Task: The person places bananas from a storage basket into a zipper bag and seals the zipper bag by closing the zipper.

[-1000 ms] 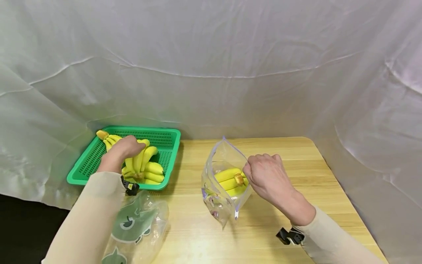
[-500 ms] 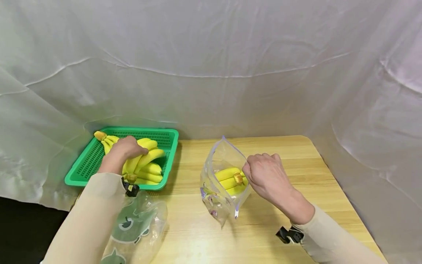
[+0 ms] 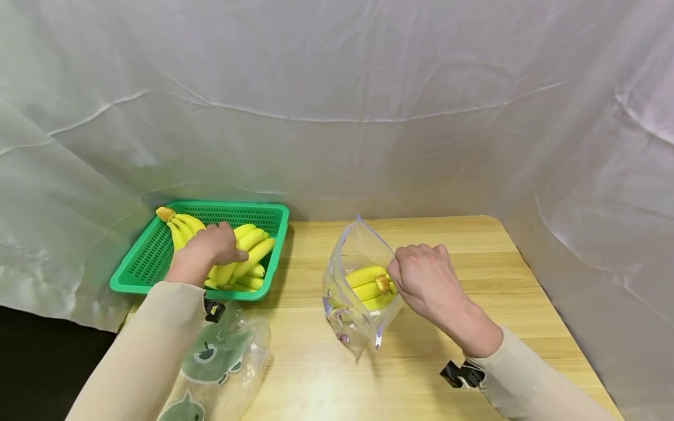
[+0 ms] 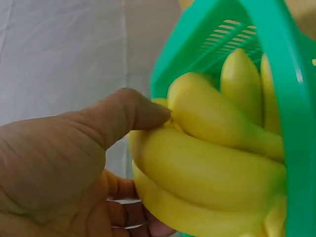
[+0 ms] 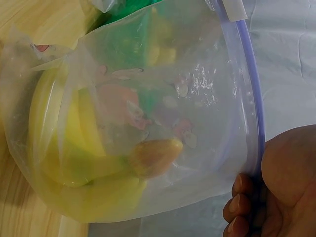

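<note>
Banana bunch (image 3: 254,255) sits inside the green basket (image 3: 263,217), far left, gripped between left hand's (image 3: 212,247) thumb and fingers. Right hand (image 3: 425,278) pinches the clear bag (image 3: 350,327) by its edge. Step looks like picking up; next calls for lifting over the rim.

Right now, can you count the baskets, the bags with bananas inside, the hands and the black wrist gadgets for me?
Green basket: 1
Bag with bananas inside: 1
Left hand and right hand: 2
Black wrist gadgets: 2
Total: 6
</note>
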A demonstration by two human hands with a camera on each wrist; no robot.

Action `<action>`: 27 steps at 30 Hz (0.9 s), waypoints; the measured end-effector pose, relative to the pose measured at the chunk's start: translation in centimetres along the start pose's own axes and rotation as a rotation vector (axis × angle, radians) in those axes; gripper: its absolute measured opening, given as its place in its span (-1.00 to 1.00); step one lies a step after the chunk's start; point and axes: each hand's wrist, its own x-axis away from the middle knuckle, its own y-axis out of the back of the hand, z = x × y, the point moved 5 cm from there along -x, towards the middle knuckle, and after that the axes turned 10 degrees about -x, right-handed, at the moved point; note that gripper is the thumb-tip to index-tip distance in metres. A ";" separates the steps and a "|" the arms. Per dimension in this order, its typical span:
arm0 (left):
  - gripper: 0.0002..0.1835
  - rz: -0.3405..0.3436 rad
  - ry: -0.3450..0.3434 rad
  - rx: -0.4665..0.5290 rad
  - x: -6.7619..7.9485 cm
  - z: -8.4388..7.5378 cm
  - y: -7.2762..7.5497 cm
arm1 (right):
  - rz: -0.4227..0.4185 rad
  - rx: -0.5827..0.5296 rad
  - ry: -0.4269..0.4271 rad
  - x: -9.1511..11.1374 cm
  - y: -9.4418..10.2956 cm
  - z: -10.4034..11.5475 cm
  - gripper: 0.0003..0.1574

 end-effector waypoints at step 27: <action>-0.26 -0.421 0.005 -0.065 6.4 -6.0 5.0 | 0.024 -0.002 -0.019 -0.2 0.0 -0.2 -0.58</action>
